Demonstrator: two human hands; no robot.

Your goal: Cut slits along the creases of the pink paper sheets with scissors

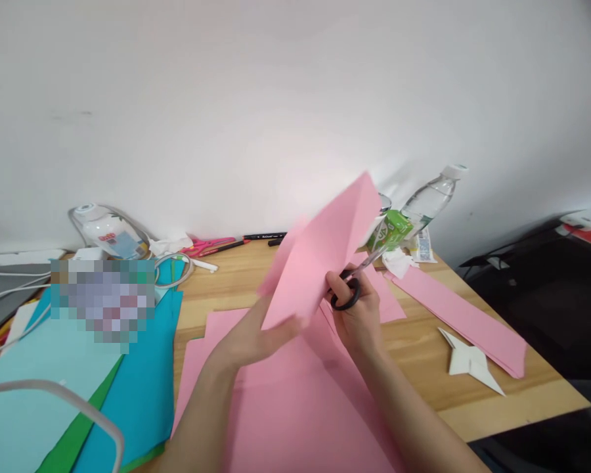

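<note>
My left hand [256, 338] pinches the lower edge of a folded pink paper sheet [320, 253] and holds it up above the wooden table [423, 355]. My right hand [357, 309] has its fingers through the black handles of a pair of scissors [352, 282], whose blades point up and right behind the raised sheet. Larger pink sheets [295, 407] lie flat on the table under both forearms.
Pink paper strips [463, 322] and a white folded paper shape [470, 361] lie on the right. Two water bottles [431, 197] and a green carton [391, 230] stand by the wall. Blue and green sheets [128, 387], cables, pink scissors [209, 244] and pens lie on the left.
</note>
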